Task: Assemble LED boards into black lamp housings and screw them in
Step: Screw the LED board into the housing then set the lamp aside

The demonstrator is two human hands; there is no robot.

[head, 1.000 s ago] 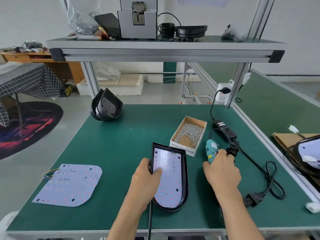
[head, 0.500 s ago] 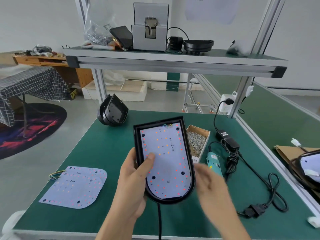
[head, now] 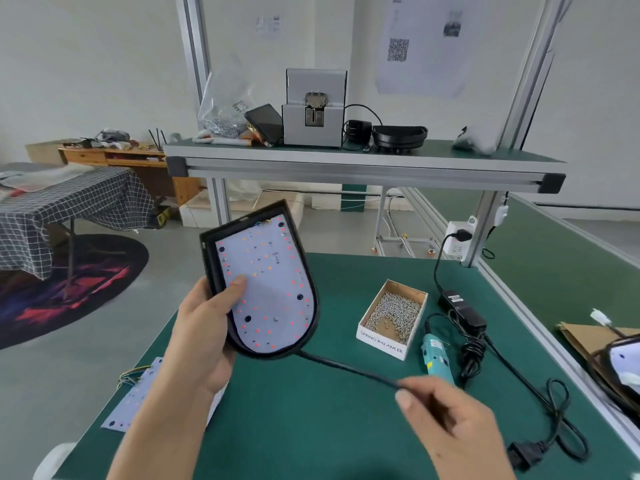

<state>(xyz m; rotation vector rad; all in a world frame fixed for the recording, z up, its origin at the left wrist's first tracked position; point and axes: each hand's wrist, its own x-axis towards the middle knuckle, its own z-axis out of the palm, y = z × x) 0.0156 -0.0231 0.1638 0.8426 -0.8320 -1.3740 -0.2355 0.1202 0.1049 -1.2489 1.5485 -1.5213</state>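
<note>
Left hand (head: 204,327) raised above green bench mat (head: 311,427), fingers curled under black D-shaped plastic lamp housing (head: 211,268), thumb pressed on white LED board w/ red & orange dots (head: 270,289) seated inside. Housing tilted, straight end up, rounded end low, clear of the mat. Right hand (head: 446,420) low at front, thumb & fingers pinching the housing's black cable (head: 346,368), which runs taut from the rounded end. Near right hand: teal electric screwdriver (head: 437,358) lying flat, cardboard box of small silver screws (head: 394,315) just beyond, black power adapter w/ coiled cord (head: 464,310) by right rail. Spare white LED boards (head: 131,407) at left edge, partly under left forearm. Bare mat between the hands & along front edge.
</note>
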